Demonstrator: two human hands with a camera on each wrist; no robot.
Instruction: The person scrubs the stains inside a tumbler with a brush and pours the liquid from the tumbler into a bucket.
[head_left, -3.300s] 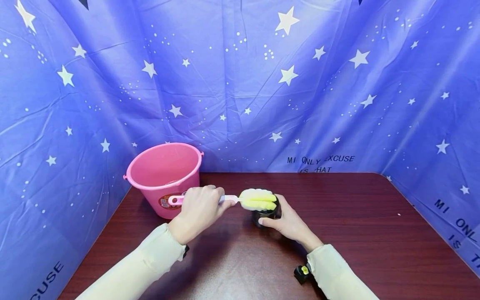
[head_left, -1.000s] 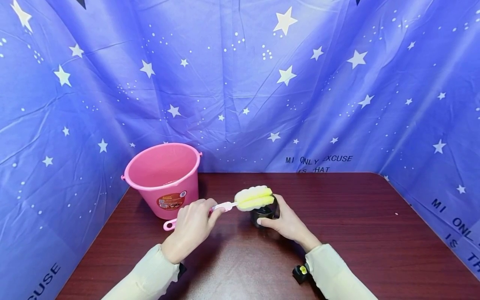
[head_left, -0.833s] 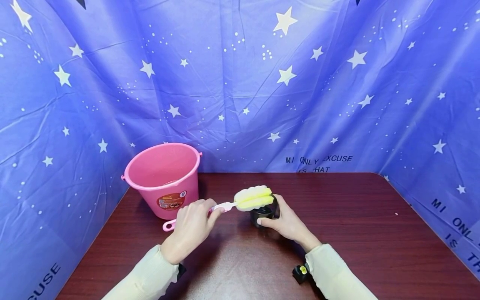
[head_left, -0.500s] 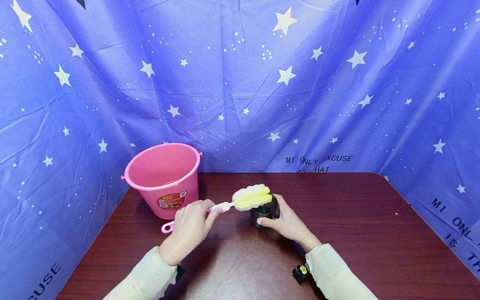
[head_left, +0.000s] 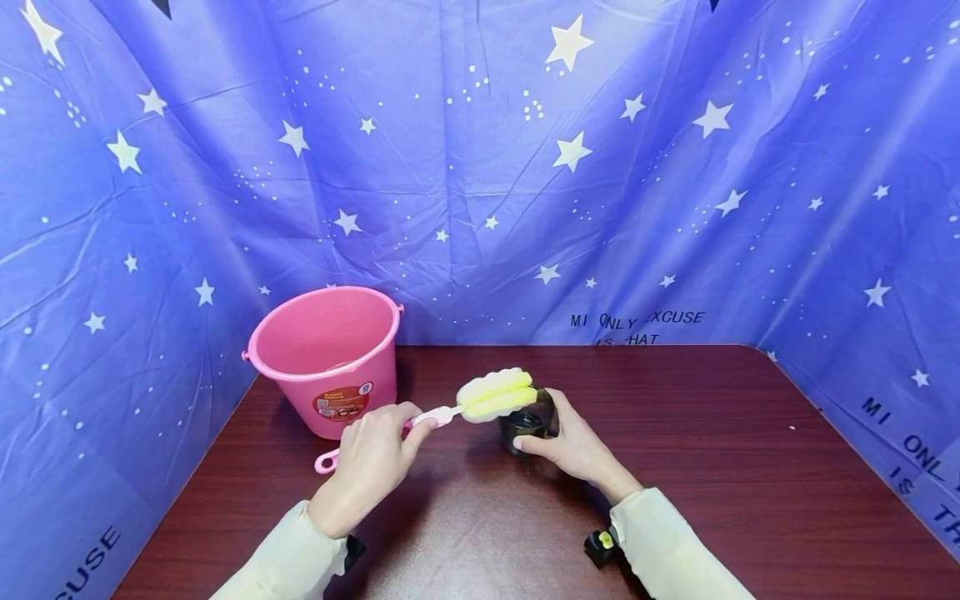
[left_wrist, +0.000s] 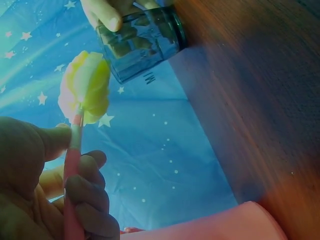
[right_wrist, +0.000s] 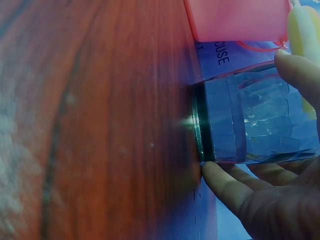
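My left hand [head_left: 367, 462] grips the pink handle [left_wrist: 74, 172] of a sponge cup brush. Its yellow and white sponge head [head_left: 497, 395] points right, tilted slightly upward, above the rim of a dark see-through glass [head_left: 521, 430]. In the left wrist view the sponge [left_wrist: 90, 85] is outside the glass [left_wrist: 142, 45], near its mouth. My right hand [head_left: 577, 446] holds the glass from the right, thumb at the front and fingers behind. In the right wrist view the glass [right_wrist: 250, 120] stands with its thick base at the tabletop; one fingertip lies beside that base.
A pink bucket [head_left: 322, 383] with a round red label stands at the back left of the dark red wooden table [head_left: 712, 467]. Blue star-printed cloth [head_left: 450, 167] hangs around the back and sides. Small black devices [head_left: 600, 547] are strapped at both wrists.
The brush has drawn left and away from over the glass. Its handle end has dropped, uncovering the bucket's label. My right hand and the glass have hardly moved.
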